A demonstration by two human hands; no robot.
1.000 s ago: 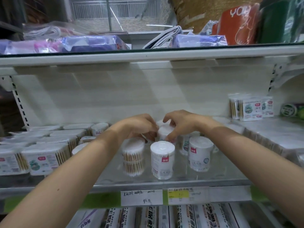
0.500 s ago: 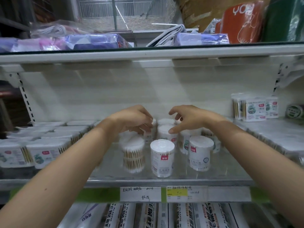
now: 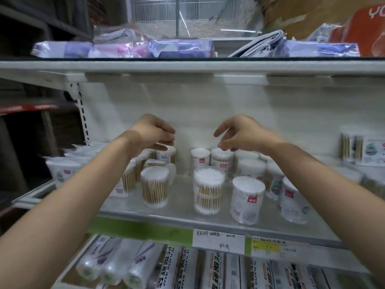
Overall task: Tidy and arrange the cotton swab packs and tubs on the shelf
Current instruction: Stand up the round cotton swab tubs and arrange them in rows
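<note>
Reaching deep over the shelf in the single head view, both hands hover at mid-frame above the back row of cotton swab tubs, and the main risk, as I judge it, lies below the forearms: the front tubs stand loose and apart near the shelf's front lip, so a wrist dropping or pulling back carelessly could knock the clear tub at centre-left or the labelled tub at centre-right off the edge, or topple one into its neighbours. A small tub behind the clear one already appears tilted among the flat swab packs at the left, so a nudge there could spread the disorder. The left hand is curled loosely, fingers bent downward, its fingertips at or just above the lid of a rear tub; whether it truly grips it I cannot tell. The right hand is half open, thumb apart from the fingers, fingertips just touching or hovering over the top of another rear tub, holding nothing that I can see. More packs stand at the right edge.
</note>
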